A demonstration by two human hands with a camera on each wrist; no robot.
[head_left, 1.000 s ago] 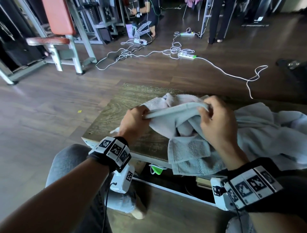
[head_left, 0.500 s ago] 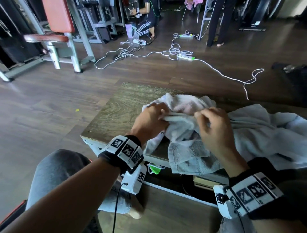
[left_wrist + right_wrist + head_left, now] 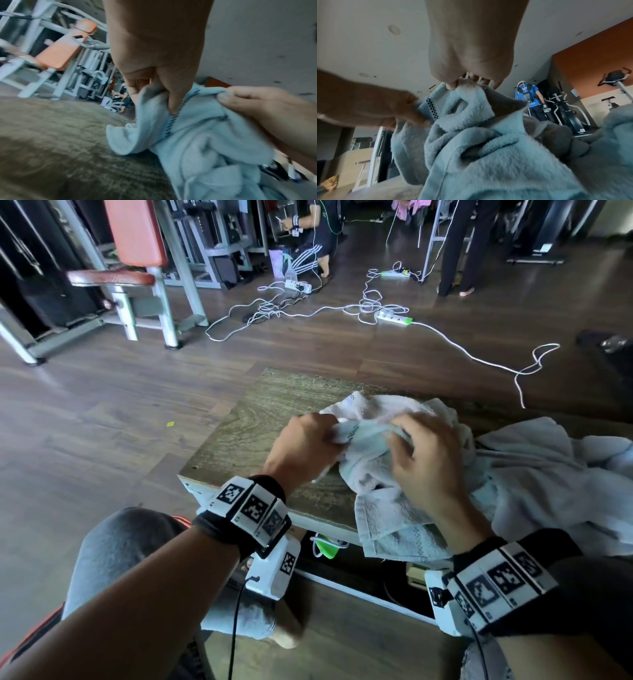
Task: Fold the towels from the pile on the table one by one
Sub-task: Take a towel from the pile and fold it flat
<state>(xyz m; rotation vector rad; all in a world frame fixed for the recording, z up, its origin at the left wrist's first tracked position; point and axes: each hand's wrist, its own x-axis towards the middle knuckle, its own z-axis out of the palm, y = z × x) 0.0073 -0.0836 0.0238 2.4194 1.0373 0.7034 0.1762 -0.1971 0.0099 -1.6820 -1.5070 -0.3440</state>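
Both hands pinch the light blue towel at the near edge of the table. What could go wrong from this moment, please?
1. The light blue terry towel is bunched, and part of it hangs over the wooden table's edge; it could slide off if the grip loosens.
2. The left hand and right hand pinch close together, perhaps not at true corners, so the fold may come out crooked.
3. The pale towel pile touches it and might be dragged along.

A pale blue terry towel (image 3: 368,460) with a dark checkered band near its hem is bunched and crumpled, its upper edge lifted off the wooden table (image 3: 239,433), its lower end draped over the near edge. Behind and to its right lies the pile of pale towels (image 3: 548,474), rumpled and unfolded.
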